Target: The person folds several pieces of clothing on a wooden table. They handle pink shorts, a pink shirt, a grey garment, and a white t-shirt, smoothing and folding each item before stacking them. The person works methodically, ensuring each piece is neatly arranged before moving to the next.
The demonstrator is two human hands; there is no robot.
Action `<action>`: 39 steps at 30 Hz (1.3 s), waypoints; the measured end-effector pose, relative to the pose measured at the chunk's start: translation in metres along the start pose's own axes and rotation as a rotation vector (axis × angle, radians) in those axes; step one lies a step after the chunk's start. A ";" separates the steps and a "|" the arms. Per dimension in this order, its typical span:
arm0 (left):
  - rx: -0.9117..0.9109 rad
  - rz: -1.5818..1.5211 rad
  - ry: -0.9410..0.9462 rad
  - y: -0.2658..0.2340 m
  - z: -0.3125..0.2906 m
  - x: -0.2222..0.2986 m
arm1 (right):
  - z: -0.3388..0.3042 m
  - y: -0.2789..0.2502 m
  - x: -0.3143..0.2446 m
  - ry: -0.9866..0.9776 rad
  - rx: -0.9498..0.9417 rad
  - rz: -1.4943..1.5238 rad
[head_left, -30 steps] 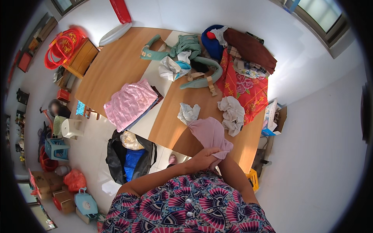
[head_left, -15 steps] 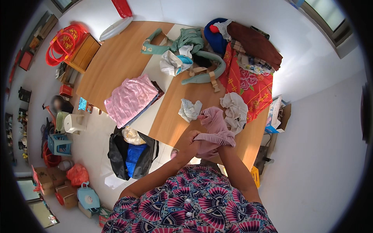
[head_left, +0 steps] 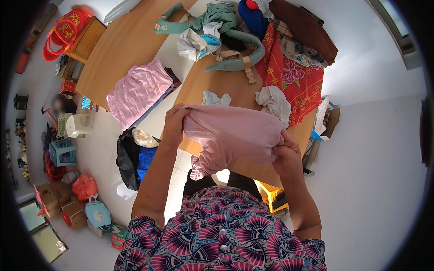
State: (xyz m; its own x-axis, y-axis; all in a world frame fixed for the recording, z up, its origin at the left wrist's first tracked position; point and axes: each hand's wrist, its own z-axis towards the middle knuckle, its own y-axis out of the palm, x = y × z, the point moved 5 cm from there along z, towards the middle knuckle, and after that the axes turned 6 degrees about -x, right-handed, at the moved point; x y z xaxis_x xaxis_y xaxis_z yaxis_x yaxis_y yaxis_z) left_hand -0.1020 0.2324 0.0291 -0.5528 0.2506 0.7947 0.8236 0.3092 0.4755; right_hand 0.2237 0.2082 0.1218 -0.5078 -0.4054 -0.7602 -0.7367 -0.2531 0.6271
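I hold a pale pink garment [head_left: 230,135] stretched between both hands, lifted above the near edge of the wooden table [head_left: 126,40]. My left hand [head_left: 174,122] grips its left edge. My right hand [head_left: 285,153] pinches its right edge. Part of the cloth hangs down below my hands. Just beyond the garment, on the table, lie a small light blue cloth [head_left: 216,98] and a white crumpled cloth [head_left: 274,102].
A folded pink stack [head_left: 139,90] lies on the table's left side. Farther back are a red flowered cloth [head_left: 294,77], a teal garment [head_left: 221,18] and a brown cloth [head_left: 305,27]. A black and blue bag [head_left: 135,158], boxes and stools stand on the floor at left.
The pink garment went from lying on the table under my hands to being lifted and spread out between both hands, closer to me.
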 end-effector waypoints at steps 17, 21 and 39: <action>-0.396 0.926 0.129 0.013 -0.022 -0.062 | -0.078 -0.211 0.018 0.029 0.558 -0.683; -0.540 1.012 0.202 0.009 -0.026 -0.091 | -0.097 -0.236 0.051 -0.015 0.558 -0.685; -0.475 0.641 0.519 -0.025 -0.099 -0.108 | -0.139 -0.256 0.050 -0.328 0.179 -0.845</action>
State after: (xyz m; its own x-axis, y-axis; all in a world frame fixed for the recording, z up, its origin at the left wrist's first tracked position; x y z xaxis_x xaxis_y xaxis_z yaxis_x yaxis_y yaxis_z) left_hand -0.0506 0.1063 -0.0313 0.0535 -0.2310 0.9715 0.9789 -0.1799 -0.0966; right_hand 0.4492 0.1310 -0.0535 0.1491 0.1280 -0.9805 -0.9642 -0.2009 -0.1728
